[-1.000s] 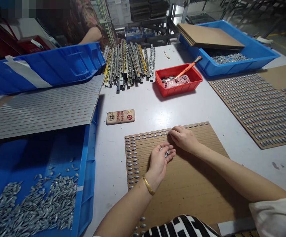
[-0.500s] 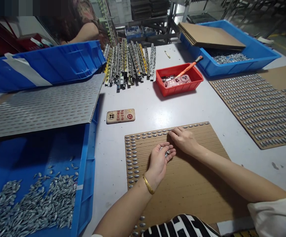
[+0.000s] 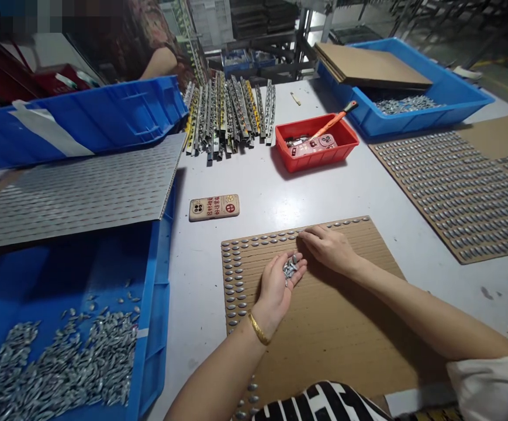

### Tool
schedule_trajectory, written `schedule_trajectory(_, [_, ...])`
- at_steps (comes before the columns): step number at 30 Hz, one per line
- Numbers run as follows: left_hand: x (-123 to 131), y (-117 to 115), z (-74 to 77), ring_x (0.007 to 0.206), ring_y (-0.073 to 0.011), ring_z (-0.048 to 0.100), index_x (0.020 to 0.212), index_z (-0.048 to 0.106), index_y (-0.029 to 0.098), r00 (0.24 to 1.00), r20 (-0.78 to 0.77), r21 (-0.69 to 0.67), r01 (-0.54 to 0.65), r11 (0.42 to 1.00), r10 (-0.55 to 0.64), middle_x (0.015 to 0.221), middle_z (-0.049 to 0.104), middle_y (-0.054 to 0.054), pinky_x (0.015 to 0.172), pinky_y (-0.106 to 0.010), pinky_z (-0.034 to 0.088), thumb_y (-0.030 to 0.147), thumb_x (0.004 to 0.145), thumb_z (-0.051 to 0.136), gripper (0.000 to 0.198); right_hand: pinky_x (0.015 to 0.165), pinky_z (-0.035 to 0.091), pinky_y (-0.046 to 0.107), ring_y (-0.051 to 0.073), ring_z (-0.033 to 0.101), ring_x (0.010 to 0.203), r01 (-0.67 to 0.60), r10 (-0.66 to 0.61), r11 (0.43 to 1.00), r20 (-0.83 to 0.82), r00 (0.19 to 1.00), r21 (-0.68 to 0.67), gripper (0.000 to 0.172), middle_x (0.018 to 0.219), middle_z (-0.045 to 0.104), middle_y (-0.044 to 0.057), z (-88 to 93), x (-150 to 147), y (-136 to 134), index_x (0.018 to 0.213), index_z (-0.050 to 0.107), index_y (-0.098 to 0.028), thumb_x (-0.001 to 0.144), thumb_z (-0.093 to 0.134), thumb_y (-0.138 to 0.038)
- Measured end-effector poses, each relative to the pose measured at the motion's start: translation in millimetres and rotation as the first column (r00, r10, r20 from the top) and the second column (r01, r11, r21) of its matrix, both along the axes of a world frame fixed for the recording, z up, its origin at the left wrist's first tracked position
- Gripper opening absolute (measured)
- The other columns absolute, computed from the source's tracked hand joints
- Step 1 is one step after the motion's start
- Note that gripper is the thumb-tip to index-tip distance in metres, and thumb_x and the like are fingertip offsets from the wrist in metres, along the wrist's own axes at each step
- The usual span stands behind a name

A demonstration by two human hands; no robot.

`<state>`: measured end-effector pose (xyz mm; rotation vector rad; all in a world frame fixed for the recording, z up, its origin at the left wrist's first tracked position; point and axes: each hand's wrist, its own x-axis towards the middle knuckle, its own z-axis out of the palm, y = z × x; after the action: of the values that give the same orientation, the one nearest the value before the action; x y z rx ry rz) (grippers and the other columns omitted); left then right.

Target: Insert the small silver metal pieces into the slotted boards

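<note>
My left hand (image 3: 279,282) is cupped palm up over the cardboard sheet (image 3: 324,327), holding several small, silvery, pointed-oval metal pieces (image 3: 289,268). To its right, my right hand (image 3: 329,248) rests palm down near the sheet's far edge. Its fingertips are pressed together at the end of a row of the same pieces (image 3: 273,238); whatever they pinch is hidden. Grooves run across the sheet, and pieces line its far edge and its left side. Part of the far row lies hidden behind my right hand.
At left stands a blue bin (image 3: 152,304) with loose pieces, a filled sheet (image 3: 87,184) lying across it. Further items are a phone (image 3: 214,207), a red tray (image 3: 319,159), metal strips (image 3: 231,117), a second blue bin (image 3: 429,120) and another filled sheet (image 3: 464,193). A person sits opposite.
My left hand has opened out and drawn slightly left, so the metal pieces in its palm show more. My right hand stays at nearly the same spot.
</note>
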<state>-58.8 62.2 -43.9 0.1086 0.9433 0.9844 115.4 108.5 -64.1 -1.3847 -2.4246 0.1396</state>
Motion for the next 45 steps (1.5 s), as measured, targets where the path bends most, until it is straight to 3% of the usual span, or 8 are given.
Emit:
schedule_trajectory(5, [-3,1,3.7,0.091,-0.0170,0.064,0.091,0.068,0.013,0.999,0.021,0.024,-0.026,0.999,0.025,0.099,0.068,-0.009,0.088,-0.036,0.052,0.026,0.079,0.064,0.018,0.081,0.049,0.032,0.019,0.058,0.095,-0.126,0.046,0.974,-0.379,0.924,-0.189,0.026,0.106,0.061,0.008,13.6,-9,-16,0.115,0.062,-0.023,0.092,0.051,-0.027])
schedule_trajectory(12, [-8,-4,9.6,0.099,-0.0182,0.059,0.091,0.068,0.016,1.000,0.015,0.049,0.022,0.999,-0.022,0.100,0.065,-0.008,0.087,-0.035,0.051,0.027,0.079,0.064,0.017,0.075,0.046,0.031,0.018,0.054,0.086,-0.233,0.145,0.950,-0.371,0.917,-0.206,0.014,0.093,0.059,0.008,24.4,-18,-26,0.096,0.063,-0.020,0.089,0.052,-0.017])
schedule_trajectory(20, [-10,-8,9.3,0.080,-0.0136,0.061,0.082,0.067,0.012,0.990,-0.095,0.085,0.114,0.990,-0.106,0.088,0.066,-0.007,0.075,-0.027,0.052,0.016,0.070,0.072,0.014,0.063,0.044,0.026,0.014,0.055,0.069,-0.171,-0.009,0.929,-0.483,0.876,-0.328,0.011,0.078,0.061,0.004,28.5,-18,-37,0.087,0.058,-0.020,0.092,0.050,-0.025])
schedule_trajectory(27, [-19,-14,10.3,0.076,-0.0125,0.061,0.085,0.065,0.012,0.992,-0.085,0.086,0.101,0.991,-0.093,0.086,0.065,-0.007,0.069,-0.024,0.052,0.020,0.072,0.072,0.016,0.069,0.048,0.027,0.015,0.060,0.077,-0.268,0.158,0.948,-0.478,0.864,-0.170,0.018,0.087,0.064,0.007,26.9,-24,-43,0.104,0.062,-0.021,0.094,0.047,-0.020])
schedule_trajectory(30, [-28,-14,17.5,0.084,-0.0168,0.065,0.092,0.064,0.011,0.998,-0.044,0.042,0.054,0.998,-0.052,0.095,0.067,-0.011,0.078,-0.031,0.055,0.019,0.078,0.064,0.016,0.069,0.050,0.027,0.015,0.062,0.078,-0.213,0.114,0.964,-0.474,0.873,-0.159,0.016,0.088,0.066,0.006,22.6,-15,-35,0.102,0.063,-0.022,0.093,0.050,-0.020])
schedule_trajectory(35, [-39,-14,25.4,0.098,-0.0221,0.067,0.099,0.061,0.010,0.997,-0.050,-0.032,-0.054,0.998,0.052,0.106,0.068,-0.016,0.091,-0.034,0.052,0.003,0.076,0.055,0.024,0.068,0.050,0.031,0.018,0.062,0.075,0.037,-0.088,0.990,-0.396,0.914,-0.134,0.013,0.086,0.067,0.006,4.7,17,-7,0.092,0.066,-0.021,0.091,0.053,-0.026])
schedule_trajectory(39, [-35,-19,25.6,0.094,-0.0208,0.068,0.098,0.059,0.011,0.997,-0.054,-0.061,0.045,0.997,-0.049,0.104,0.069,-0.015,0.090,-0.032,0.053,0.004,0.075,0.062,0.024,0.072,0.050,0.033,0.019,0.063,0.079,0.028,-0.068,0.993,-0.354,0.933,-0.117,0.017,0.088,0.067,0.006,-9.9,27,9,0.090,0.066,-0.021,0.092,0.050,-0.025])
schedule_trajectory(45, [-29,-23,19.8,0.090,-0.0190,0.069,0.091,0.058,0.013,0.994,-0.081,-0.035,0.068,0.997,-0.070,0.100,0.070,-0.014,0.086,-0.030,0.054,0.010,0.076,0.067,0.017,0.070,0.049,0.031,0.019,0.061,0.077,0.050,-0.058,0.998,-0.238,0.970,-0.041,0.020,0.089,0.065,0.008,-16.6,25,13,0.092,0.066,-0.020,0.094,0.046,-0.025])
